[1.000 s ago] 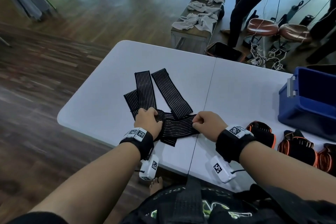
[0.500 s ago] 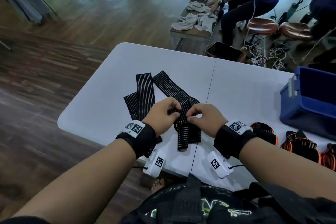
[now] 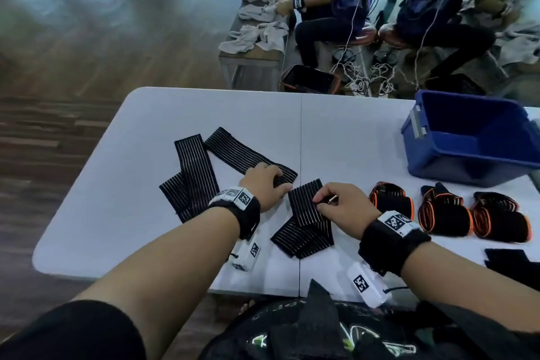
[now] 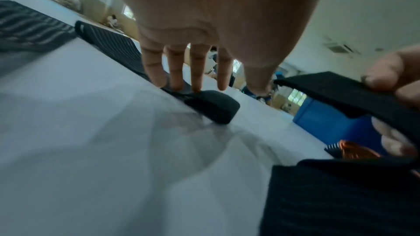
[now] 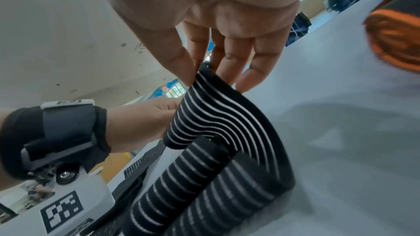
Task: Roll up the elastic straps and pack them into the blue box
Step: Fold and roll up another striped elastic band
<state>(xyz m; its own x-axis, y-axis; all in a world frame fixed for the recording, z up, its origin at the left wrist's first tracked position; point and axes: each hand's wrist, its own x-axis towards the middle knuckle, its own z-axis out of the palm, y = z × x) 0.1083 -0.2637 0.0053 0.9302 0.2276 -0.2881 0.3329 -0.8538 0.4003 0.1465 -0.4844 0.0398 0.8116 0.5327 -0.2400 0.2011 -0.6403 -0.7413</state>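
Several black straps with white stripes lie on the white table (image 3: 146,199). My right hand (image 3: 320,203) pinches the upper edge of a folded striped strap (image 3: 306,219) near the table's front; in the right wrist view thumb and forefinger (image 5: 181,67) hold that strap (image 5: 222,117) lifted in a curve. My left hand (image 3: 274,178) rests with straight fingers (image 4: 197,78) on the near end of a long flat strap (image 3: 248,155), pressing its tip (image 4: 213,109) to the table. The blue box (image 3: 467,149) stands open at the far right.
Three rolled black straps with orange edges (image 3: 444,210) lie in a row right of my right hand. Two more flat striped straps (image 3: 193,172) cross at the left. A dark piece (image 3: 511,263) lies at the right front edge. Two people sit beyond the table.
Both hands pinched one strap together in the middle; now my left hand has moved away onto the long strap's end, and my right hand alone holds the folded strap, shifted right.
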